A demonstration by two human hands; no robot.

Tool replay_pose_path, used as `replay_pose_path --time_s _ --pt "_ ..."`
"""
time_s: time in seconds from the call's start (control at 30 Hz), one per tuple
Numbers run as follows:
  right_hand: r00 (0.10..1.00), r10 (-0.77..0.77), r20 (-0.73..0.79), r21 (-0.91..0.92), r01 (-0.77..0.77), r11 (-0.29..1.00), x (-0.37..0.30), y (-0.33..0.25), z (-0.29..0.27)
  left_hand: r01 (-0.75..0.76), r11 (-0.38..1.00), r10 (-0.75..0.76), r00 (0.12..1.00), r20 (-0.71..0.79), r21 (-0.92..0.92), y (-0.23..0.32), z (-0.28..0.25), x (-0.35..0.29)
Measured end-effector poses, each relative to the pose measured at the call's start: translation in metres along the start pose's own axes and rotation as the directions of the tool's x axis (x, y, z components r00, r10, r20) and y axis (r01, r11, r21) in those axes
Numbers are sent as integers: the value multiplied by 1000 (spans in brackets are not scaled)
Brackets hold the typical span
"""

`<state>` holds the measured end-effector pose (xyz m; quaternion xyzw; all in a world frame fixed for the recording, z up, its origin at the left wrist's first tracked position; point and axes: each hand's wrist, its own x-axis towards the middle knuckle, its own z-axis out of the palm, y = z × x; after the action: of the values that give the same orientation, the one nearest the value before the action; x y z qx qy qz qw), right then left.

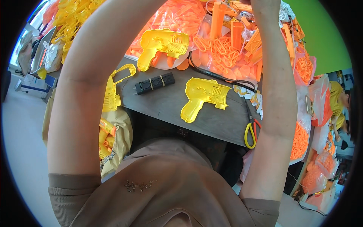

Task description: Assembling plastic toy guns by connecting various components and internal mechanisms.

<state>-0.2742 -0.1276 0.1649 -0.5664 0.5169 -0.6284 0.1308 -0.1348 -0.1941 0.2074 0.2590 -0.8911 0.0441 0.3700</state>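
Both my arms reach up past the top edge of the head view. My left hand is beyond the picture. Only the wrist and base of my right hand show at the top, near orange plastic parts; its fingers are cut off. On the grey table between my arms lies a yellow toy-gun half shell, hollow side up. A second yellow half shell rests farther back against the orange heap. Left of centre is a black rectangular block with two bands around it.
Scissors with yellow and red handles lie by my right forearm. Bagged orange parts fill the back. A black cable crosses the table. At left are yellow frames and a paper bag of yellow-orange pieces. Another person is far right.
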Motion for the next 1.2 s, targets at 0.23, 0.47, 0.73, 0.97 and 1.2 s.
replay_pose_path --time_s 0.23,0.47,0.73,0.97,1.2 --pt "952 108 288 643 -276 715 -28 14 -23 147 987 -139 983 123 -59 22 0 -35" --pt "747 440 498 538 -664 519 -162 61 -55 -240 967 250 957 -148 83 41 96 -161" --pt "450 567 690 311 -891 329 -221 59 -57 307 734 -108 934 342 -606 82 80 -213" --pt "572 742 349 -333 -665 669 -236 37 -50 -96 947 254 811 528 -308 66 47 -196" --pt "671 723 166 -74 -723 687 -262 26 -25 421 711 -138 870 474 -564 65 80 -224"
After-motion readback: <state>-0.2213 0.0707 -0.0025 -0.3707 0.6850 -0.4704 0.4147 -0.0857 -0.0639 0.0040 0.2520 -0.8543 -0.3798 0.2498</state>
